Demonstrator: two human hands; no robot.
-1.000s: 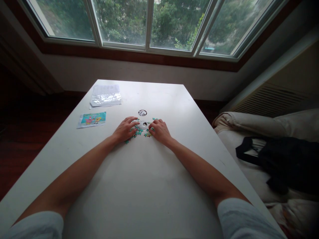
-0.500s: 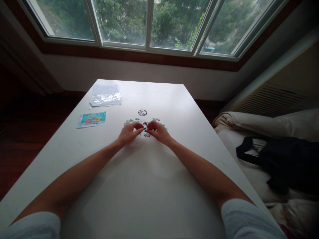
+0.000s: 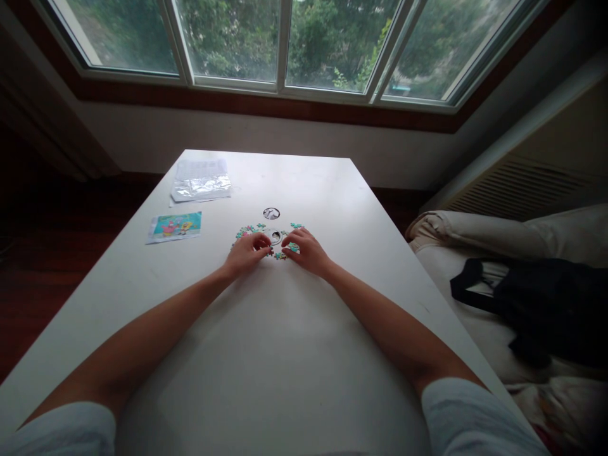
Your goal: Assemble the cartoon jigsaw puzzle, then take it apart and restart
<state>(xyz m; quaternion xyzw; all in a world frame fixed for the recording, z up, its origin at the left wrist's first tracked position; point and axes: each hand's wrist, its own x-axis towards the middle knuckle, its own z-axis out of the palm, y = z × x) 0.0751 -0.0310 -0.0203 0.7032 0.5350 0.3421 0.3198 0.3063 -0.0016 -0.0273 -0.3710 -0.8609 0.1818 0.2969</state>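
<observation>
Small jigsaw puzzle pieces (image 3: 247,230) in green, red and other colours lie scattered around a round, pale case (image 3: 274,235) with a dark patch at its middle. On the left of the case, my left hand (image 3: 246,253) pinches a small dark puzzle piece (image 3: 270,251) between thumb and fingertip. My right hand (image 3: 308,251) rests on the opposite side with thumb and fingers apart, over more pieces. Part of the pile is covered by both hands. Beyond the case lies a shiny round disc (image 3: 271,214) with a dark rim.
On the white table (image 3: 275,354), a cartoon picture packet (image 3: 175,227) lies to the left. Behind it sit a clear plastic bag and papers (image 3: 201,180). A pale sofa (image 3: 441,259) with dark clothing (image 3: 551,304) stands on the right. Windows line the far wall.
My hands have parted from where their fingertips met over the case. The right hand has shifted slightly right and opened; the case shows more fully between them.
</observation>
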